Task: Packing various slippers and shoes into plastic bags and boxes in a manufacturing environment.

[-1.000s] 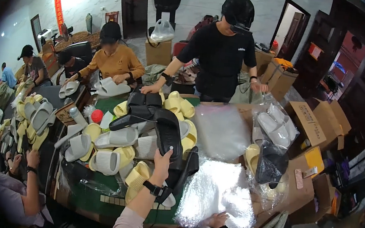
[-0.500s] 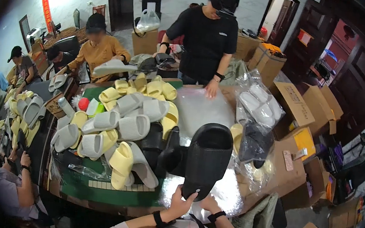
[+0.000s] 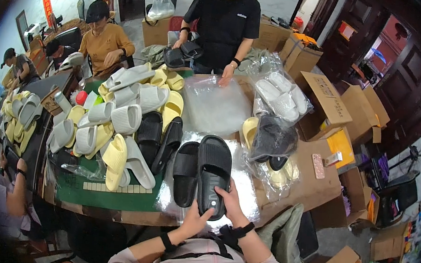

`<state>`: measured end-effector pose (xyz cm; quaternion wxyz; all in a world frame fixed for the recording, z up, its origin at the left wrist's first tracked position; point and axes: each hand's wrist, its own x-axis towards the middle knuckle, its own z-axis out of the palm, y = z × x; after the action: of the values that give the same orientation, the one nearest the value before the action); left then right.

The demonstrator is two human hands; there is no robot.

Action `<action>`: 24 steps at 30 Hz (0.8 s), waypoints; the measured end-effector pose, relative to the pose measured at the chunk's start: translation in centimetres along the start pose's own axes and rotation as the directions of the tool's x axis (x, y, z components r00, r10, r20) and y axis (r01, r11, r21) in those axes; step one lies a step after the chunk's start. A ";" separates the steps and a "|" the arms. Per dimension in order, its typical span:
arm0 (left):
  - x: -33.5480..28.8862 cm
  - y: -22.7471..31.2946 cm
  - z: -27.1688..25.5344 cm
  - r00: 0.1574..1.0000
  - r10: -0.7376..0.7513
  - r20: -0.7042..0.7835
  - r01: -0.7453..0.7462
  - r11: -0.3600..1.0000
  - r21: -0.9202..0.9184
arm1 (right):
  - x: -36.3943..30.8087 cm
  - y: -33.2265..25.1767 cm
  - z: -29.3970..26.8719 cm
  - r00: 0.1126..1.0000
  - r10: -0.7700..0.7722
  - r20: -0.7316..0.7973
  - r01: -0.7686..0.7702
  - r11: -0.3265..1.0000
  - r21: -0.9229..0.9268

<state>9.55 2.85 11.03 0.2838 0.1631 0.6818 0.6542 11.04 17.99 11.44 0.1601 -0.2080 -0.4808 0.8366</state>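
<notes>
Both my hands hold one black slide sandal (image 3: 214,171) by its heel end, toe pointing away from me. My left hand (image 3: 196,220) is closed around the lower left side of the heel. My right hand (image 3: 232,202) grips the right edge, its thumb on the footbed. Just left of it a second black slide sandal (image 3: 186,173) sits over the shiny clear plastic bags (image 3: 245,187) at the table's near side. Further left, a pile of slides holds a yellow one (image 3: 114,162), a grey one (image 3: 140,162) and a black pair (image 3: 168,145).
Across the table a person in black (image 3: 222,24) rests one hand on a stack of clear bags (image 3: 216,106) and holds dark slides. Bagged white slides (image 3: 281,95) and bagged black ones (image 3: 273,141) lie right, beside a phone (image 3: 317,166). Open cartons (image 3: 323,100) stand at the right.
The black slide has come down from a raised position toward the table, and my right hand now shows on its edge. A grey slide has left the orange-clad person's hand for the pile.
</notes>
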 end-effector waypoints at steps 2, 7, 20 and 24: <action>0.7 -2.1 -1.5 0.995 0.034 0.091 -0.036 0.999 0.016 | 0.3 -0.5 -0.8 1.000 0.009 -0.023 -0.009 0.999 0.035; 1.7 -10.6 -3.2 0.618 -0.224 0.754 -0.453 0.682 0.574 | 0.6 -0.2 -1.9 0.999 0.016 -0.039 -0.017 0.999 -0.041; 2.1 -17.2 -2.9 0.628 -0.130 0.767 -0.745 0.187 0.641 | 0.8 6.1 -7.2 0.927 -0.096 -0.364 -0.200 0.692 -0.694; 2.4 -17.6 -3.4 0.599 -0.049 0.800 -0.775 0.217 0.594 | 1.2 5.5 -4.7 0.935 -0.082 -0.345 -0.156 0.779 -0.608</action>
<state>8.27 -0.08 -6.78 0.1786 0.6903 0.6965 0.0801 12.01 19.29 4.28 0.1487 -0.4052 -0.6903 0.5807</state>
